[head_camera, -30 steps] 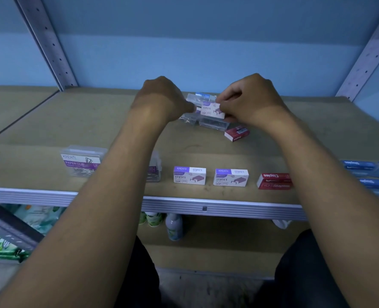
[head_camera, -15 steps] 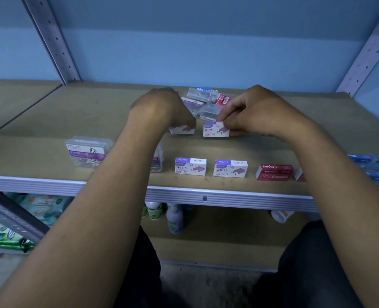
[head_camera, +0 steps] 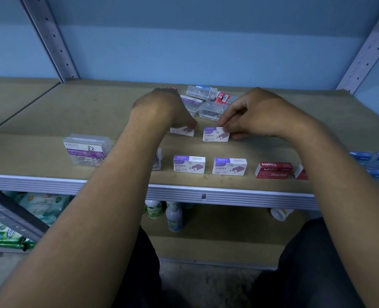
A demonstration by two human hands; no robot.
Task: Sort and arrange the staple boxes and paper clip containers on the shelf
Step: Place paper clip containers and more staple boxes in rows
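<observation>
Staple boxes pinched, curled fingers.

A pale blue wall fills the back, darker in a band along the top. Two grey metal uprights with rows of holes slant up at left and right. The brown board shelf has a ribbed grey metal front edge. Beneath it a lower shelf of the same board sits in shadow above a grey floor. The light is dim and bluish.
</observation>
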